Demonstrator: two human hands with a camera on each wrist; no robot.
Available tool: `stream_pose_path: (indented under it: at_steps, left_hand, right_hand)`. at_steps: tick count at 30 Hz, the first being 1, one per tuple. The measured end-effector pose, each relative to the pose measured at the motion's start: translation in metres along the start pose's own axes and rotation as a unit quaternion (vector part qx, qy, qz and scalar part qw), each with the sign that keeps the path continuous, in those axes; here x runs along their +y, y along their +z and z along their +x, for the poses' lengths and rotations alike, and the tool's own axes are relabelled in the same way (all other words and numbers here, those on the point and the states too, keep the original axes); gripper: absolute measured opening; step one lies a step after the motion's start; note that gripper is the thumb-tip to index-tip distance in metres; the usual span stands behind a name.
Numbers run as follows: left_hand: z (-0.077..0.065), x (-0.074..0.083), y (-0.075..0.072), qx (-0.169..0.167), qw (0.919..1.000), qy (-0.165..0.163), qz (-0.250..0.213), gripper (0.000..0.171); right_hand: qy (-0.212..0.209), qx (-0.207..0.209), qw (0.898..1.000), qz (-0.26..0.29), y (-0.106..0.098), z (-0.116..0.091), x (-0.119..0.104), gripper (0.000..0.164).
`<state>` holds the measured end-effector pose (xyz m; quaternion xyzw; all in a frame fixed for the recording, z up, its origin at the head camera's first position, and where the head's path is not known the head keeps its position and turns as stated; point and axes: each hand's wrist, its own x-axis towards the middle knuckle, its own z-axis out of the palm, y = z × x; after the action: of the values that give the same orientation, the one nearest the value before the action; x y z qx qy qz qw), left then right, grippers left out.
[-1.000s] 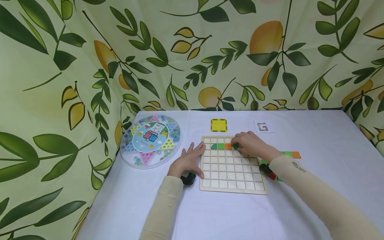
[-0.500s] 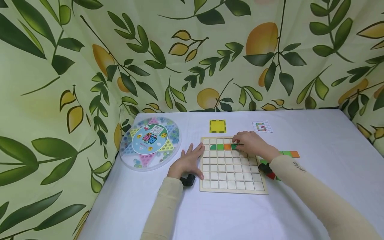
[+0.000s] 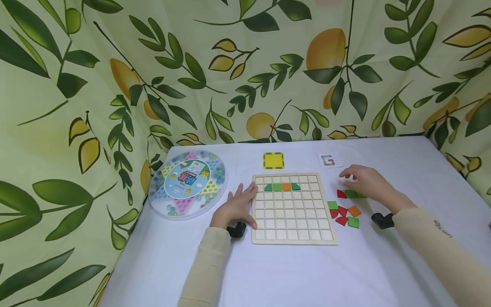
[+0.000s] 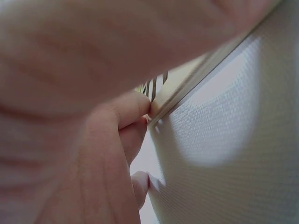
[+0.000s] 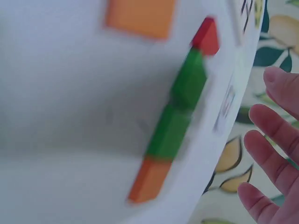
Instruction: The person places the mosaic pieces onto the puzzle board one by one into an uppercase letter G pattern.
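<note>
Left hand (image 3: 235, 207) on your grid board (image 3: 294, 213), just right of frame centre.
Its fingers spread wide at the board's left edge. Loose tiles (image 3: 342, 210) lie by the right edge; four tiles (image 3: 286, 186) sit in the second row from top. Your right hand (image 3: 366, 183) hovers mid-right, fingers apart. Behind: yellow square (image 3: 273, 160), pattern card (image 3: 329, 160).

The board (image 3: 293, 213) looks like matt wood, the round case (image 3: 184, 204) glossy plastic, the tablecloth (image 3: 291, 273) textured cloth.
</note>
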<state>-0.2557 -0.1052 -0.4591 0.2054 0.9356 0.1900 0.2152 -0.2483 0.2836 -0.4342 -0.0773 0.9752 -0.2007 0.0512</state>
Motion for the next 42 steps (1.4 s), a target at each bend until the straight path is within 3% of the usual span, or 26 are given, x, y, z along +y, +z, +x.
stream_pose_path:
  at_steps: [4,9,16,24,32,42]
  left_hand:
    - [-0.001,-0.002,0.000,-0.001,1.0000,-0.007,-0.003,0.128]
    - [-0.002,-0.004,-0.001,0.001,0.9999,-0.007,-0.013,0.129]
    - [-0.003,-0.005,-0.001,-0.001,0.9997,0.001,-0.023,0.129]
    - [0.000,-0.004,0.000,0.004,0.9999,0.000,-0.013,0.128]
    - [0.000,-0.003,-0.001,0.003,0.9999,0.000,-0.011,0.128]
    - [0.000,-0.001,0.003,0.003,1.0000,0.005,-0.007,0.127]
  right_hand:
    - [0.012,0.002,1.000,0.009,0.000,-0.009,0.013,0.031]
    - [-0.020,-0.005,1.000,-0.002,0.007,-0.012,0.019,0.031]
    - [-0.029,-0.024,0.999,-0.030,0.019,-0.012,0.017,0.033]
    - [-0.024,0.003,0.999,-0.043,0.016,-0.010,0.008,0.030]
    - [-0.046,0.011,0.998,-0.034,0.016,0.004,-0.019,0.033]
    - [-0.136,0.022,0.990,-0.019,0.033,0.030,-0.074,0.031]
